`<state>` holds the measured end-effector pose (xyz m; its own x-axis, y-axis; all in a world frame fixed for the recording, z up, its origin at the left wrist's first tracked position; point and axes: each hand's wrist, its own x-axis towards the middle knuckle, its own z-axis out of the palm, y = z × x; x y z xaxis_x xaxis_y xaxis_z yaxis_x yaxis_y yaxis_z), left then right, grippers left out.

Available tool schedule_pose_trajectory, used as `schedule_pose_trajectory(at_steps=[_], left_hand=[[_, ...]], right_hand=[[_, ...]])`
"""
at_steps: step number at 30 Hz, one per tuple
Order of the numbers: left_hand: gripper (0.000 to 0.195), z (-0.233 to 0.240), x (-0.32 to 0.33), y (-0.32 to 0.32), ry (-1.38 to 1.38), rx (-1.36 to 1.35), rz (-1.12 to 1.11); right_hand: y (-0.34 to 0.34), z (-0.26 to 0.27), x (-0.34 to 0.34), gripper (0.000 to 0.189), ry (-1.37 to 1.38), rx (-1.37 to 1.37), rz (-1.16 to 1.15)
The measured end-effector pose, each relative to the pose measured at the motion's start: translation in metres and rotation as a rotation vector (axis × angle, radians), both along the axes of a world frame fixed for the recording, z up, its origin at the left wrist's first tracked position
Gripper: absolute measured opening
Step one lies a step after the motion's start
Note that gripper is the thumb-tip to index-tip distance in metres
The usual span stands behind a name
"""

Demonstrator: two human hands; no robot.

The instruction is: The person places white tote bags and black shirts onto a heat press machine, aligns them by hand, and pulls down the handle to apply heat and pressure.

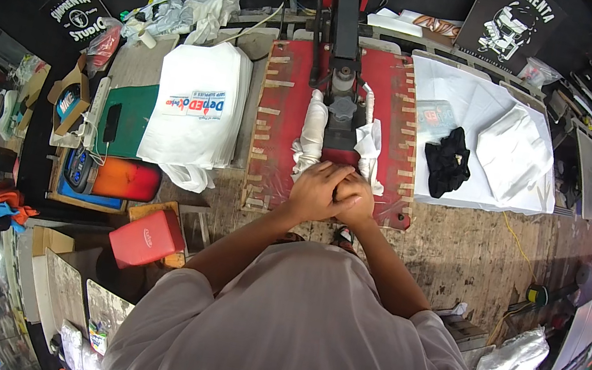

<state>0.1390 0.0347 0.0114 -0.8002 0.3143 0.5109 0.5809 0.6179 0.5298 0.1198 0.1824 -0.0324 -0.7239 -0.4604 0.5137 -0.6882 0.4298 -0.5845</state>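
My left hand [314,188] and my right hand [358,195] are folded together at the front of a red heat press [282,123]. The left fingers lie over the right hand, and whatever may be under the palms is hidden. Just beyond the hands are the press's two handle bars, a left one [314,126] and a right one [368,138], both wrapped in white cloth. Between them sits a dark adjusting knob [342,108] beneath the press arm [348,22]. Left of the press lies a stack of white printed bags [199,91].
To the right, a white-covered table [455,88] carries a bundled black cloth [448,161] and a folded white piece [515,155]. At left are a phone [113,122] on a cable, a speaker [119,177] and a red plastic stool [147,239]. A yellow cord [520,242] crosses the wooden floor.
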Motion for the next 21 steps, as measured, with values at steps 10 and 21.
schedule_pose_trajectory(at_steps=[10,21], left_hand=[[0.05,0.004,0.001,0.002,-0.012,0.024,-0.003],[0.097,0.25,0.083,0.051,-0.206,0.989,-1.301]], right_hand=[[0.002,-0.002,0.0,0.023,-0.029,0.04,-0.01],[-0.014,0.018,0.001,0.012,-0.023,0.225,-0.137]])
